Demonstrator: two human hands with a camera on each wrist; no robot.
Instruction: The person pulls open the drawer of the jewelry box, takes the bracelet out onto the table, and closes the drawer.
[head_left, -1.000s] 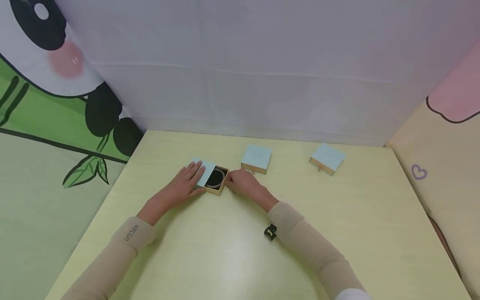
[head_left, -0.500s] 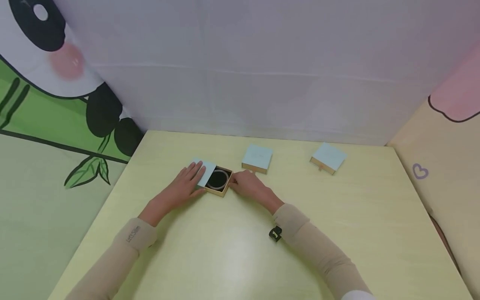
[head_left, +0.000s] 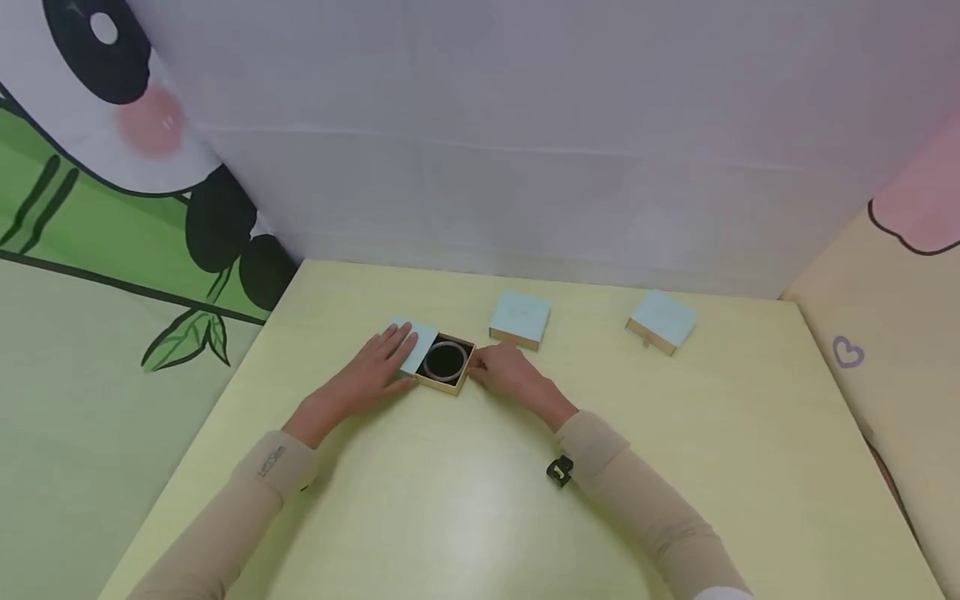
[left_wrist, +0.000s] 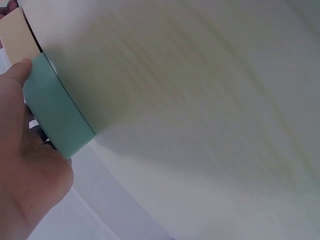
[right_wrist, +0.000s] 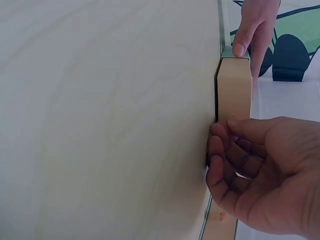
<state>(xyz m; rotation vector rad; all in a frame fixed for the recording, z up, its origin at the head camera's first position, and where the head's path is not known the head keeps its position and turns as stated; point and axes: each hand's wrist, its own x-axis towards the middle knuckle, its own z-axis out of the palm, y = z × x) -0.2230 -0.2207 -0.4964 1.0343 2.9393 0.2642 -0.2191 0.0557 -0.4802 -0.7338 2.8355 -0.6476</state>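
A light-blue drawer-style gift box [head_left: 422, 337] lies on the table, its tan drawer [head_left: 437, 382] partly pulled out to the right. Inside the drawer's dark lining sits a pale ring [head_left: 426, 364], like a bangle. My left hand [head_left: 367, 371] rests over the blue sleeve, with fingers straight across its top; in the left wrist view its thumb [left_wrist: 21, 69] lies against the side. The right hand [head_left: 513, 373] pinches the drawer's right end with curled fingers. In the right wrist view the fingers hide what exactly lies between thumb and forefinger.
Two more light-blue boxes stand shut toward the back: one near the middle [head_left: 521, 315] and one farther right [head_left: 663, 318]. The pale wooden table [head_left: 465, 500] meets a plain fabric backdrop [head_left: 480, 192]. A small black clip [head_left: 559, 471] is at the right sleeve.
My right hand has moved slightly right, and the drawer has slid farther out of the sleeve, showing the whole ring. My left hand stays on the sleeve.
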